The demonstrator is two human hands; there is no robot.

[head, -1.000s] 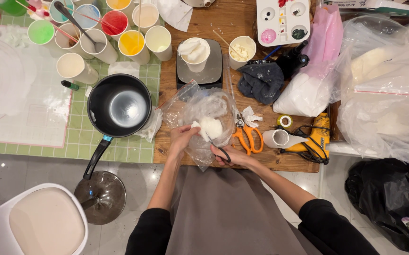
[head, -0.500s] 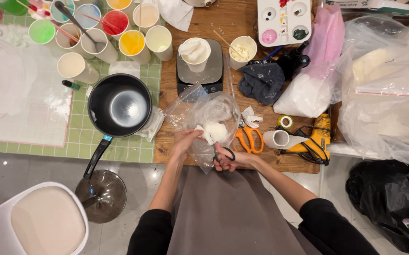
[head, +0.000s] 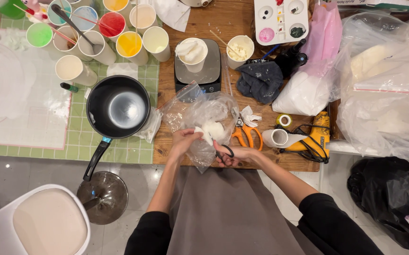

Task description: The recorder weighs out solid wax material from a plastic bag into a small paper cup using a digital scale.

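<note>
While the white lump (head: 212, 130) sits inside the clear bag (head: 204, 123) at the near edge of the wooden table (head: 242, 19), I read the left hand (head: 184, 141) as pinching the lump's near edge, fingers clenched on it. The right hand (head: 233, 155) is closed through the black handles of the scissors (head: 219, 147), whose blades point up toward the lump.

Risk, as I judge it: the blades lie just beside the left fingers (head: 196, 133), so a slip on the slick plastic could nick them. The bag is loose and crumpled; a cut may take film along with the lump. The lump looks soft, so it may crumble instead of parting cleanly.

Position: the lump lies between both hands, touching the left fingers, just above the right.

Surroundings: orange-handled shears (head: 246, 135) lie just right of the bag. A scale (head: 199, 75) carrying a cup stands behind it. A black pan (head: 118, 107) rests to the left on the green mat (head: 119, 156), with cups of coloured liquid (head: 130, 45) beyond.
</note>
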